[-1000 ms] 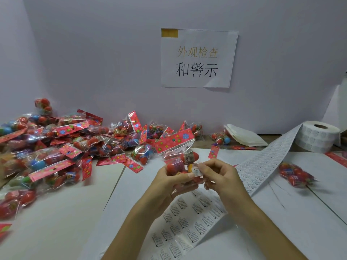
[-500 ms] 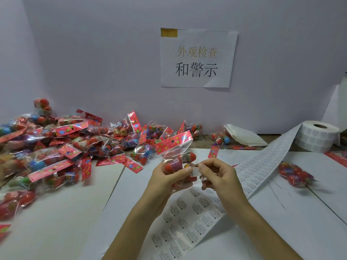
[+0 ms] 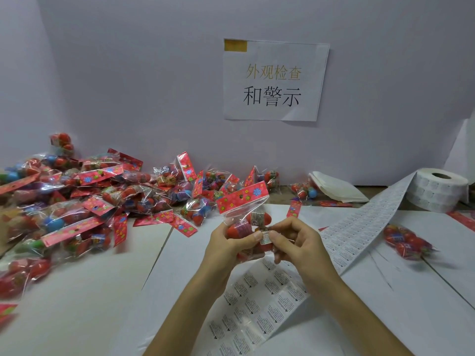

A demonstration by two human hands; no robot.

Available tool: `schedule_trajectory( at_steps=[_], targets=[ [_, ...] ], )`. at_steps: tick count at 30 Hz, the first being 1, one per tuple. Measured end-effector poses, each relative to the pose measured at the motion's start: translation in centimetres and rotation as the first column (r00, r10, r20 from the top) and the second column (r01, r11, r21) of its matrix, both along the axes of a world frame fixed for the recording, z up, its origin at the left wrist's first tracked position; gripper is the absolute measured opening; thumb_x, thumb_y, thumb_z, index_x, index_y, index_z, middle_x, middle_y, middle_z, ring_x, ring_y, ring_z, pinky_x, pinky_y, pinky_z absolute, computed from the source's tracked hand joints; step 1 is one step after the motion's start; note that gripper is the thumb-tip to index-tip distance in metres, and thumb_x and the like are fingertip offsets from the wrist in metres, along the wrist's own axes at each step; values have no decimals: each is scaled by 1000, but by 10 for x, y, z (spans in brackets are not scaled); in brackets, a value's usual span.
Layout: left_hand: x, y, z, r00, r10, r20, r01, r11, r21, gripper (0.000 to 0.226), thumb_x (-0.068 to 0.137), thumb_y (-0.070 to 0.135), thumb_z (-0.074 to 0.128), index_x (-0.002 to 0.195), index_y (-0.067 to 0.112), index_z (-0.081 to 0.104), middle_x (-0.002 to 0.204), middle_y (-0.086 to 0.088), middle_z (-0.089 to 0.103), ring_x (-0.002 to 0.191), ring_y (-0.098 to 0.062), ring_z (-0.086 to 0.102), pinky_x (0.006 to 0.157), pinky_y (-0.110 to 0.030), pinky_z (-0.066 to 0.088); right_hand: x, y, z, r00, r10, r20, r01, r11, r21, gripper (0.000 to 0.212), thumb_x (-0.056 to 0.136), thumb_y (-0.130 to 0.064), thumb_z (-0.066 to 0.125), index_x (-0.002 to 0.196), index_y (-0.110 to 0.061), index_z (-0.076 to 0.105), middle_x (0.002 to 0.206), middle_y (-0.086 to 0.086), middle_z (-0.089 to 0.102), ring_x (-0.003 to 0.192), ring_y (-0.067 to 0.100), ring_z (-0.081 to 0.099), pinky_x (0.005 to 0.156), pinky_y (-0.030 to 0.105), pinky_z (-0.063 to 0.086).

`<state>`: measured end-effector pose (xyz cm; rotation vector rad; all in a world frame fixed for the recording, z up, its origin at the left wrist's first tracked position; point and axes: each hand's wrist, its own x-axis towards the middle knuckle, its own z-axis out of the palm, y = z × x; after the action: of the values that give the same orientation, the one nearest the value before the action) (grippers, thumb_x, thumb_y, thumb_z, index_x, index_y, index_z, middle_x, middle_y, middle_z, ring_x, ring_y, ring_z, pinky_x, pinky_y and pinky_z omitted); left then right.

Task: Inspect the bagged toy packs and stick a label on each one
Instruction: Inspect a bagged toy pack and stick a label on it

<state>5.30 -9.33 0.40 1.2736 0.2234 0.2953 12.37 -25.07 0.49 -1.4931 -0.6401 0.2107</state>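
Note:
My left hand [image 3: 228, 249] grips a clear bagged toy pack [image 3: 244, 214] with a red flowered header and red egg-shaped toys, held upright above the table. A small white label [image 3: 265, 237] lies on the bag's front between both thumbs. My right hand [image 3: 295, 242] pinches the bag at that label, fingers curled. A long strip of labels [image 3: 354, 227] runs under my hands from a roll [image 3: 437, 191] at the right.
A large heap of bagged toy packs [image 3: 90, 201] fills the left and back of the table. One pack [image 3: 407, 242] lies alone at the right. A folded white stack [image 3: 336, 187] sits by the wall, under a paper sign [image 3: 275, 80].
Both hands with the pack have risen slightly. The label now lies flatter on the bag, with the thumbs closer together over it.

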Motion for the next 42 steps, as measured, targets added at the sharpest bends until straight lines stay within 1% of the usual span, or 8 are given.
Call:
schedule_trajectory(
  at_steps=[6, 14, 22, 27, 30, 33, 36, 42],
  targets=[
    [-2, -3, 1, 996, -83, 13, 82, 993, 82, 59, 73, 29, 90, 124, 19, 61, 108, -7, 76, 98, -27, 76, 78, -34, 62, 0, -1, 0, 990, -77, 118, 83, 996, -44, 8, 94, -3, 68, 94, -12, 68, 74, 11, 69, 58, 22, 63, 64, 35, 60],
    [-1, -3, 0, 1000, 25, 3, -25, 993, 115, 66, 66, 27, 88, 124, 12, 63, 110, -14, 75, 95, -30, 75, 81, -39, 62, -4, 2, -2, 986, -27, 166, 42, 995, -91, 14, 100, -7, 60, 104, -20, 58, 70, 8, 68, 61, 20, 67, 66, 28, 58],
    [-3, -5, 1, 998, 61, 15, -62, 995, 82, 46, 85, 24, 77, 125, 9, 61, 104, -15, 76, 89, -32, 76, 89, -47, 61, -2, -4, 4, 978, 128, 167, -116, 990, -83, 52, 95, 9, 56, 127, -31, 52, 77, 11, 61, 75, 14, 67, 74, 26, 55],
    [-3, -2, 4, 999, 30, -25, -26, 991, 132, 47, 84, 18, 79, 126, 13, 61, 105, -13, 76, 89, -30, 76, 78, -37, 62, 3, -8, 3, 976, 89, 200, -53, 983, -175, 58, 82, -17, 71, 123, -53, 51, 81, 0, 67, 78, 17, 67, 77, 32, 58],
    [-4, 0, 4, 999, -17, -36, 25, 976, 218, 50, 77, 20, 87, 120, 15, 63, 97, -10, 78, 83, -29, 77, 68, -30, 59, 7, -10, 6, 991, 67, 116, -46, 983, -177, 64, 69, -45, 75, 127, -46, 48, 99, -4, 67, 87, 16, 67, 71, 28, 55],
    [-4, -4, 1, 998, -29, -48, 43, 940, 340, 46, 64, 17, 89, 104, 20, 69, 92, -11, 76, 75, -25, 76, 62, -31, 59, 9, -12, 10, 997, 67, 31, -63, 992, -109, 57, 75, -41, 76, 126, -37, 53, 105, -1, 71, 87, 19, 69, 67, 27, 54],
    [-2, -11, -2, 994, -86, -66, 107, 882, 459, 34, 54, 16, 85, 85, 25, 72, 87, -12, 73, 69, -23, 71, 61, -31, 57, 13, -17, 12, 999, 43, -28, -46, 993, -107, 40, 76, -38, 79, 111, -22, 68, 88, 6, 74, 77, 22, 68, 67, 35, 55],
    [-3, -17, -4, 988, -147, -44, 150, 866, 476, 32, 76, 19, 88, 101, 21, 69, 89, -6, 77, 69, -24, 75, 59, -28, 57, 23, -29, 18, 998, 29, -63, -35, 995, -98, 27, 75, -31, 79, 94, -12, 77, 83, 17, 75, 72, 30, 73, 60, 37, 61]
  ],
)
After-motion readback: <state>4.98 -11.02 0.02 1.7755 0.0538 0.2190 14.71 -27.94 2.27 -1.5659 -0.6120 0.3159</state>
